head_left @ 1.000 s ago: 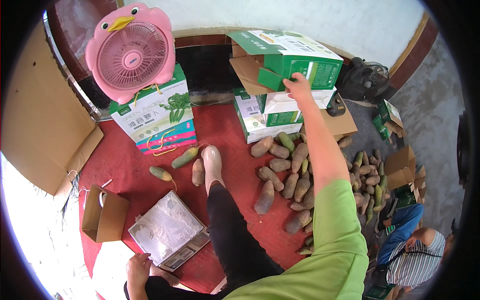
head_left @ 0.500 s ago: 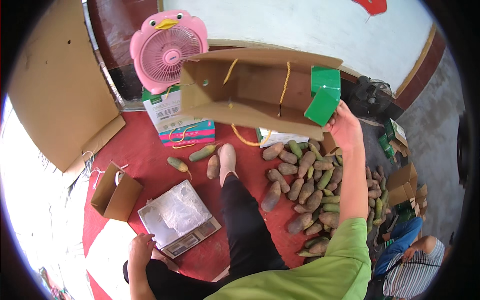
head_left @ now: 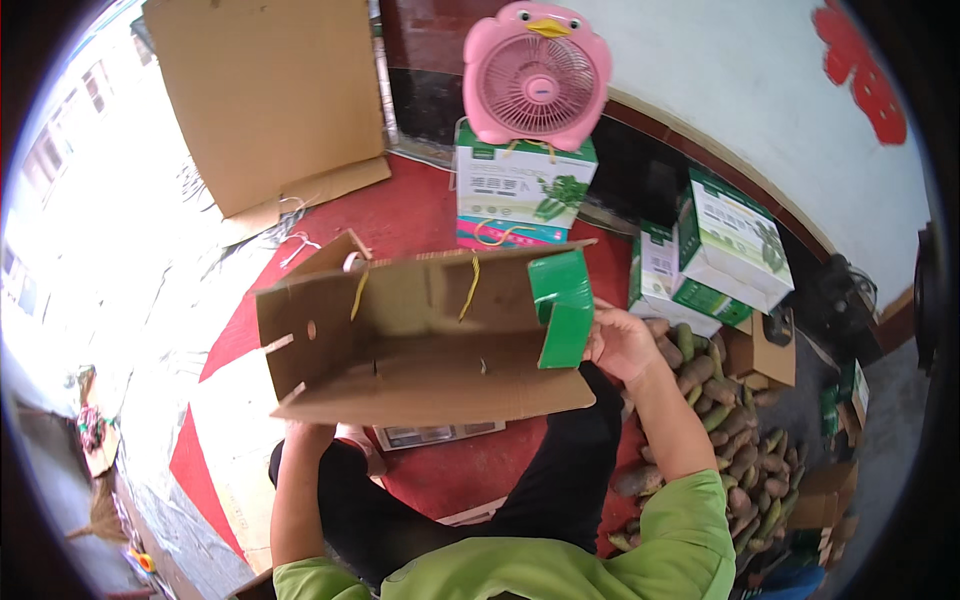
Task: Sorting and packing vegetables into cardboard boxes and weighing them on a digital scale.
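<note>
An open, empty-looking cardboard carton (head_left: pixel 430 375) spans the space in front of me, its brown inside facing up. Yellow rope handles (head_left: pixel 470 287) hang inside from its far wall, and a green flap (head_left: pixel 567 335) folds out at its right end. My right hand (head_left: pixel 622 345) grips the carton at that flap. Under the near left corner is my left hand (head_left: pixel 310 432), its fingers hidden behind the cardboard. Below the carton, the front edge of a scale (head_left: pixel 440 434) shows; the rest of it is covered.
Large radish-like roots (head_left: pixel 740 450), greenish and brown, lie heaped on my right. A pink fan (head_left: pixel 540 90) stands on a white-and-green box (head_left: pixel 520 185) ahead. More printed cartons (head_left: pixel 735 240) are stacked at the wall. A tall cardboard sheet (head_left: pixel 270 100) leans at far left.
The carton has come nearer and to the left, now over the scale. My left hand has moved from beside the scale to the carton's near left corner. The view has turned left.
</note>
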{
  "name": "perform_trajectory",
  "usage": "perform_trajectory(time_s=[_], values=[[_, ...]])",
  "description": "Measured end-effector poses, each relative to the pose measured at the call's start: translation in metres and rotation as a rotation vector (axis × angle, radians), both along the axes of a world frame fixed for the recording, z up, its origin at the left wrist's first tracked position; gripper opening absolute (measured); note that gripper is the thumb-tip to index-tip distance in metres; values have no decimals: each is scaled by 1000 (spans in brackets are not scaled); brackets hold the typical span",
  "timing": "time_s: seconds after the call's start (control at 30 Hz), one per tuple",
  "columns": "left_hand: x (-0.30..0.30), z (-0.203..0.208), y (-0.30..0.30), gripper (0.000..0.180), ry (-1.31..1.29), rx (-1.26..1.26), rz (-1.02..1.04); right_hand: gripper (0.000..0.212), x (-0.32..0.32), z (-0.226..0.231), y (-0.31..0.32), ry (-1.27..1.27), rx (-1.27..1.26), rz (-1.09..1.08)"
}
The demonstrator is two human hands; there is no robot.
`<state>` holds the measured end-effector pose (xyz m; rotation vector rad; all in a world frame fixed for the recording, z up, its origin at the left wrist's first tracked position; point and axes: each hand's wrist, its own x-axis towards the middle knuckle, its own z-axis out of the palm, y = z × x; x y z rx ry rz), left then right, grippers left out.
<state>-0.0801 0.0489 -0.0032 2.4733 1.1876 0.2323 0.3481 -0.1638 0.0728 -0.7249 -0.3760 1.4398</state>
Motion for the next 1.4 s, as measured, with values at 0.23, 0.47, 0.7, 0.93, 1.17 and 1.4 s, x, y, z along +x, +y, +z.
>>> perform_trajectory(time_s=[0.23, 0.47, 0.7, 0.93, 1.17, 1.4], values=[[-18, 39, -24, 55, 402, -46, 184, 18, 1, -83, 47, -59, -379, 213], [-13, 33, -20, 33, 279, 1, 213, 25, 16, -151, 67, -527, -783, 49], [21, 68, -30, 24, -336, 350, 142, 26, 26, -88, 42, -848, -602, -179], [85, 100, -52, 53, -137, 268, -312, 16, 56, -94, -54, -735, -590, -570], [105, 69, -48, 64, 76, -18, -222, 8, 15, -239, -182, -788, -923, -582], [108, 36, -37, 26, 260, 80, -284, 14, -109, -413, -327, -2153, -710, 559]])
